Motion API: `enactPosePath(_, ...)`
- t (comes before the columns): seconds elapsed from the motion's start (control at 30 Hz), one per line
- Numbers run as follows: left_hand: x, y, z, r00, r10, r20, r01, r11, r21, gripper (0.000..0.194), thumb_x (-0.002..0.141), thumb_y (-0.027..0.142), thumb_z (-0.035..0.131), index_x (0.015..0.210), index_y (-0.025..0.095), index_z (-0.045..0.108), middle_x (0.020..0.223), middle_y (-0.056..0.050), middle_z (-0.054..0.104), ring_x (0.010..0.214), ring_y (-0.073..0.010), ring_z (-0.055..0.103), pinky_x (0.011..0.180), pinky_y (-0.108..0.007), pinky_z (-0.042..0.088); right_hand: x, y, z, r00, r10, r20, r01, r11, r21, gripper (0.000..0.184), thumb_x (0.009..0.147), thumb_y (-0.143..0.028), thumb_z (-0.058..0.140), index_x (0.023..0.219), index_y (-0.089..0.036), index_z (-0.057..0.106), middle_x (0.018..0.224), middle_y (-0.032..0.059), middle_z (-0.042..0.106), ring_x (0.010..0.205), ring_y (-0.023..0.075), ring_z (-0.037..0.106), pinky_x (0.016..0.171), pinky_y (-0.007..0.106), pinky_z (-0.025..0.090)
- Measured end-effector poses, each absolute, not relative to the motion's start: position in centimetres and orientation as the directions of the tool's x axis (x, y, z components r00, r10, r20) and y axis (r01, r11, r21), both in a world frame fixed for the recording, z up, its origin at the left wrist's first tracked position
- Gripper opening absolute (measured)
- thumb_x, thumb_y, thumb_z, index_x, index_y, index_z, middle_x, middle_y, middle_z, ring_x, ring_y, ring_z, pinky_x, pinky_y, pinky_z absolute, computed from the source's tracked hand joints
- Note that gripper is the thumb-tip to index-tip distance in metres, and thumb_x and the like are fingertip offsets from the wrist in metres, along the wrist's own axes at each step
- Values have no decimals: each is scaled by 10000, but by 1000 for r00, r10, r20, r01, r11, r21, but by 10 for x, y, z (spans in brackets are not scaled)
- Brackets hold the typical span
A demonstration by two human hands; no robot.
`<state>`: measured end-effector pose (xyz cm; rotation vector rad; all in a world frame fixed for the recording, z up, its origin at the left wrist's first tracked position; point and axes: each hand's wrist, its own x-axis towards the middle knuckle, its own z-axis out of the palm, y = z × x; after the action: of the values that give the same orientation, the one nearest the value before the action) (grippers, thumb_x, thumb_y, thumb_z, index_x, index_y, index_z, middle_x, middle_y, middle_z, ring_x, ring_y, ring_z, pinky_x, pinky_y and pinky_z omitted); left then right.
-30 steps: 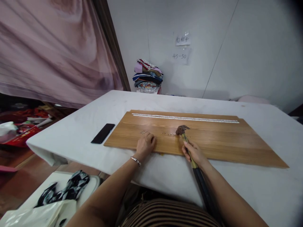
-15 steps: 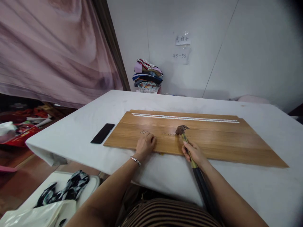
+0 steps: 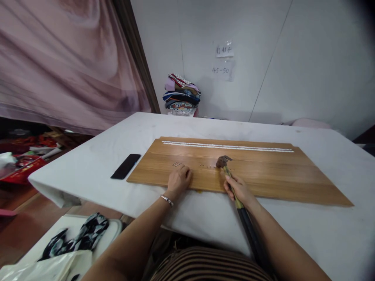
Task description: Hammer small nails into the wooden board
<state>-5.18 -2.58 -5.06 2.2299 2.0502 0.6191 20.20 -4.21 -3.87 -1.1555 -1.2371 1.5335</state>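
Note:
My right hand (image 3: pixel 238 190) is wrapped around the upper handle of a claw hammer (image 3: pixel 225 167). The hammer's rusty head rests at or just over a wooden board (image 3: pixel 272 175), at a row of small nail heads (image 3: pixel 206 166); contact cannot be made out. The dark lower grip runs back under my right forearm. On the board's left part lies my left hand (image 3: pixel 179 180), fingers curled in; whatever they might hold is hidden. Just beyond its knuckles lie a few loose nails (image 3: pixel 177 164).
Two white measuring strips (image 3: pixel 228 146) run along the board's far side. A black phone (image 3: pixel 125 166) lies left of the board on the white-covered table (image 3: pixel 96 156). Folded cloths (image 3: pixel 181 95) are stacked by the wall. A white stool (image 3: pixel 114 230) with patterned cloth stands at lower left.
The whole view has shifted slightly. Both hands and the hammer keep almost the same place on the board.

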Motion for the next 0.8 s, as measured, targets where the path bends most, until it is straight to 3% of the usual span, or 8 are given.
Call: enactPosePath(0.8,-52,-25,-50,40,966,257,943,-122,311,236,944,285,453,785,213,611,883,-48,634,838,-176,579,740,-291,415,203,-41,-39,-226,962,-156,-56,-172,-983,444,735,-649,614,751,-221,493,483,-85,499,289,50,345,281,183,295)
